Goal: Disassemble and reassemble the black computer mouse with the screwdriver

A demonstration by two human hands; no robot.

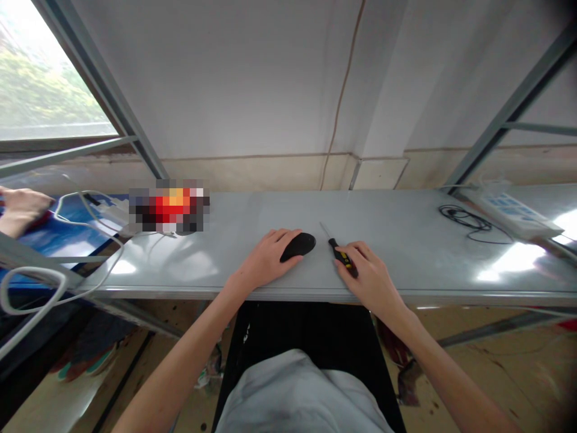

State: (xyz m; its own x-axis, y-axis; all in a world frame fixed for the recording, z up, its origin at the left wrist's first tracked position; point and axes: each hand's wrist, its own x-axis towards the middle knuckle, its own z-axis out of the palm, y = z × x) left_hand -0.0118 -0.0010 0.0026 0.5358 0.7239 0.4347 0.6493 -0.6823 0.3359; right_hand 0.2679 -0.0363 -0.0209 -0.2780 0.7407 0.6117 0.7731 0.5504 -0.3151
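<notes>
Left hand (269, 257) closed around a black mouse (299, 246), fingers over far side, thumb on near side; mouse sits on gray table (252, 210). Right hand (368, 269) closed on the handle of a screwdriver (344, 260), black with yellow marks, shaft pointing away from the person and a bit left, toward the gap between the hands. Hands apart from each other, both low over the table's near edge, mouse and screwdriver near each other, not touching.

Container-like: white box (523, 213) with light-blue patches on top, well right of right hand, slightly farther from the person; cannot tell if hollow or what it holds. Coiled black cable (464, 216) lies just beside it, on the side nearer right hand.

Beyond and left of left hand: pixelated item (174, 205), red and orange patches, contents unreadable. Farther left, white cable (36, 270) loops over table corner. Past that, blue surface (74, 234) with another person's hand (22, 207) over a dark red thing, mostly hidden.
</notes>
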